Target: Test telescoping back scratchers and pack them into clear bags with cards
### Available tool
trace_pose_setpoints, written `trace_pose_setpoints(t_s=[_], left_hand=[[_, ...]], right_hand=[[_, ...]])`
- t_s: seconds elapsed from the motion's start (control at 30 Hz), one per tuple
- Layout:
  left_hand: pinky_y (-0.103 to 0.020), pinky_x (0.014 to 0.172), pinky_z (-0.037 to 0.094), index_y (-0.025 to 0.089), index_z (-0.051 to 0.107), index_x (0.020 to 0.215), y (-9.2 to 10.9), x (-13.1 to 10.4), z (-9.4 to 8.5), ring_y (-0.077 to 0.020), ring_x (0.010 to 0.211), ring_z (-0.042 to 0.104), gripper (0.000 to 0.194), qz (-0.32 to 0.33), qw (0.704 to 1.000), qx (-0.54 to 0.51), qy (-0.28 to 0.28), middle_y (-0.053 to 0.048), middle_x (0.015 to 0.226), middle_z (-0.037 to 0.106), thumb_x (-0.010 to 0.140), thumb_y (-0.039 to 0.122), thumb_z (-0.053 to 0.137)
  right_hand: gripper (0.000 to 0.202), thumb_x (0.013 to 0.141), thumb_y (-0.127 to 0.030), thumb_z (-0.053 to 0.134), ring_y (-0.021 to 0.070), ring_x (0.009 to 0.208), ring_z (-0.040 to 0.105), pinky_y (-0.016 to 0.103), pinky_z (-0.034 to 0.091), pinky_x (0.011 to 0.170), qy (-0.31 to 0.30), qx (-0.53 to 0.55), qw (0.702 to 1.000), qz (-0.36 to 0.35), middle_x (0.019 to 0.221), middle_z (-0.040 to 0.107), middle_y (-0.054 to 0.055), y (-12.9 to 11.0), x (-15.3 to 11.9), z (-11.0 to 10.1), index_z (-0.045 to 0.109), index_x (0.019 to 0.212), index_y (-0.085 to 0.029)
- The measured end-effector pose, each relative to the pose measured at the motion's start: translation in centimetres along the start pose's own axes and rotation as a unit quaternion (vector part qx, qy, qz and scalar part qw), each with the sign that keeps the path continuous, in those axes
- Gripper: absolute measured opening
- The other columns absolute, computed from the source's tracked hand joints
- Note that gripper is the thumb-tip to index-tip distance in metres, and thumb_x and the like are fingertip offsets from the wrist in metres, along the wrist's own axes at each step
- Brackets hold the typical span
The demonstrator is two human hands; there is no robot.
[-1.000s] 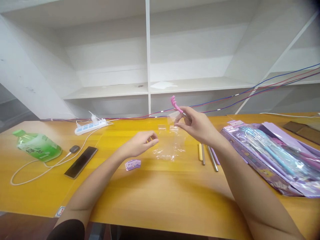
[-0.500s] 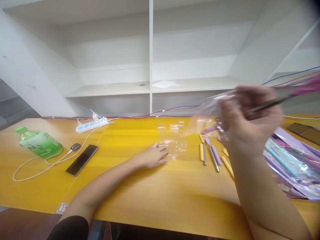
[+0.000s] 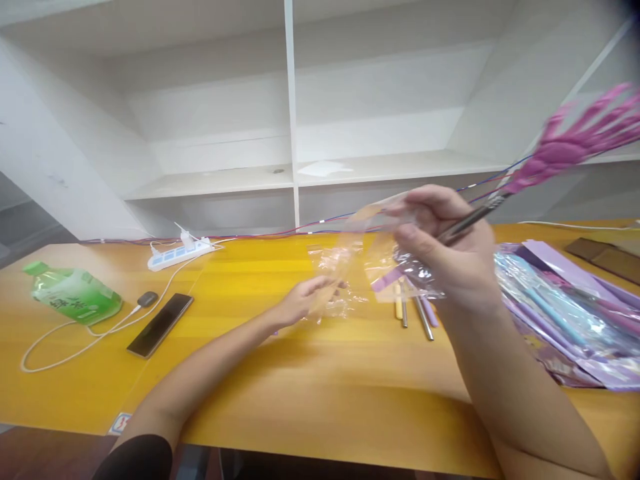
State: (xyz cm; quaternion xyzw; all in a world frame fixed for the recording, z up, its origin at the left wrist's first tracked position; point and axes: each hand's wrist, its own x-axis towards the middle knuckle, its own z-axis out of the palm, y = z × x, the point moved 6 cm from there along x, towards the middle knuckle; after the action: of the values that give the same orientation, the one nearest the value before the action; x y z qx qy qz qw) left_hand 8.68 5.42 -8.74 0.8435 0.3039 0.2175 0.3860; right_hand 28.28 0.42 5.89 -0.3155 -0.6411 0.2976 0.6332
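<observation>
Right hand [image 3: 450, 250]: It is up above the table [image 3: 320, 400], closed around a dark metal handle. The thumb and fingers also pinch a clear plastic bag [image 3: 407, 267].
Pink back scratcher [image 3: 570, 147]: It is up in the air in the right hand. Its pink end looks like a hand with long fingers. It tips up to the right, in front of the shelf [image 3: 215, 181].
Left hand [image 3: 300, 300]: It is low, with bent fingers next to the shiny clear bags [image 3: 345, 303]. It is blurry, so I cannot tell if it pinches any plastic.
Clear plastic: One bag hangs from the right hand. A see-through strip reaches toward the left hand. More bags lie under and near it.
Sticks: A yellow stick [image 3: 399, 305], silver rods [image 3: 427, 323] and a purple stick [image 3: 431, 312] lie on the table. The hanging bag covers their top ends.
Right side: A purple box [image 3: 543, 353] has shiny packs [image 3: 565, 307] with blue, purple and pink things in them. A brown flat thing [image 3: 605, 259] is behind it.
Left side: A green bottle [image 3: 77, 293] lies on its side. A black phone [image 3: 160, 325] is near a small black gadget [image 3: 147, 299] on a white cord [image 3: 90, 353].
Back: A white power strip [image 3: 179, 253] sits near the shelf.
</observation>
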Motion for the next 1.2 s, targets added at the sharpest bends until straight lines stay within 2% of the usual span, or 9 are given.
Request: trace_pose_setpoints(t_s=[0.13,0.37,0.43,0.53,0.57,0.63,0.7,0.9,1.2], left_hand=[[-0.049,0.104,0.061,0.025,0.057,0.157,4.5,-1.2,-1.9,-0.0327,0.126,0.071,0.080,0.064,0.946,-0.316,0.018,-0.019,0.153,0.065,0.100,0.081,0.053],[-0.053,0.100,0.062,0.026,0.058,0.153,7.3,-3.3,-7.3,-0.0378,0.128,0.068,0.107,0.082,0.957,-0.273,0.061,-0.021,0.148,0.065,0.081,0.105,0.050],[-0.044,0.099,0.061,0.029,0.065,0.139,7.9,-4.4,-10.0,-0.0281,0.119,0.068,0.067,0.172,0.939,-0.203,0.219,-0.013,0.136,0.068,0.092,0.077,0.072],[-0.031,0.081,0.055,0.025,0.070,0.097,9.8,-8.2,-12.2,-0.0161,0.086,0.060,0.018,0.321,0.821,-0.101,0.461,-0.003,0.095,0.063,0.100,0.043,0.074],[-0.031,0.075,0.053,0.024,0.067,0.087,10.5,-8.5,-11.8,-0.0158,0.078,0.057,0.024,0.326,0.832,-0.077,0.442,-0.002,0.084,0.058,0.103,0.042,0.069],[-0.033,0.072,0.054,0.022,0.070,0.087,10.9,-6.5,-8.6,-0.0165,0.073,0.061,0.040,0.174,0.968,-0.016,0.181,-0.004,0.080,0.065,0.112,0.047,0.052],[-0.030,0.066,0.055,0.021,0.072,0.100,10.3,-6.2,-6.5,-0.0149,0.072,0.066,0.034,0.048,0.996,-0.034,0.067,-0.005,0.089,0.072,0.109,0.051,0.061],[-0.026,0.067,0.062,0.017,0.074,0.111,8.9,-4.6,-4.4,-0.0138,0.076,0.071,0.033,0.013,0.975,-0.207,0.082,-0.006,0.098,0.075,0.094,0.042,0.086],[-0.023,0.061,0.057,0.014,0.075,0.090,7.4,-4.2,-5.6,-0.0109,0.059,0.066,0.033,-0.002,0.945,-0.277,0.174,-0.001,0.068,0.071,0.092,0.043,0.089]], right_hand=[[0.047,0.092,-0.048,0.085,0.0101,0.064,0.062,0.031,0.062,0.048,-0.106,0.072,0.989,0.075,0.141,0.070,0.005,1.2,-0.7,3.5,0.069,0.133,-0.034],[0.054,0.094,-0.048,0.083,0.0088,0.059,0.052,0.029,0.059,0.042,-0.197,0.079,0.972,0.098,0.125,0.073,0.005,2.6,-1.3,5.5,0.069,0.145,-0.038],[0.053,0.095,-0.048,0.081,0.0073,0.052,0.040,0.031,0.059,0.042,-0.199,0.074,0.973,0.095,0.109,0.073,0.003,2.5,-1.3,5.5,0.068,0.146,-0.039],[0.052,0.096,-0.047,0.080,0.0072,0.051,0.036,0.033,0.060,0.043,-0.195,0.071,0.974,0.090,0.103,0.071,0.002,2.3,-1.1,5.2,0.067,0.147,-0.041],[0.052,0.096,-0.047,0.080,0.0070,0.051,0.037,0.033,0.060,0.044,-0.193,0.071,0.975,0.087,0.108,0.072,0.002,2.2,-1.1,5.1,0.068,0.147,-0.042],[0.052,0.096,-0.046,0.081,0.0064,0.052,0.041,0.033,0.060,0.043,-0.188,0.071,0.976,0.081,0.127,0.073,0.002,2.1,-1.1,5.0,0.067,0.146,-0.044],[0.052,0.096,-0.047,0.080,0.0065,0.055,0.049,0.031,0.059,0.042,-0.184,0.066,0.977,0.083,0.143,0.069,0.002,2.2,-1.2,5.0,0.067,0.146,-0.044],[0.064,0.099,-0.051,0.077,0.0129,0.058,0.061,0.026,0.050,0.040,-0.247,0.069,0.958,0.128,0.100,0.075,0.003,3.0,-1.9,6.7,0.057,0.157,-0.036],[0.062,0.103,-0.043,0.074,0.0084,0.053,0.032,0.021,0.035,0.045,-0.303,0.069,0.942,0.130,0.061,0.032,-0.011,3.0,-2.2,7.7,0.050,0.158,-0.025]])
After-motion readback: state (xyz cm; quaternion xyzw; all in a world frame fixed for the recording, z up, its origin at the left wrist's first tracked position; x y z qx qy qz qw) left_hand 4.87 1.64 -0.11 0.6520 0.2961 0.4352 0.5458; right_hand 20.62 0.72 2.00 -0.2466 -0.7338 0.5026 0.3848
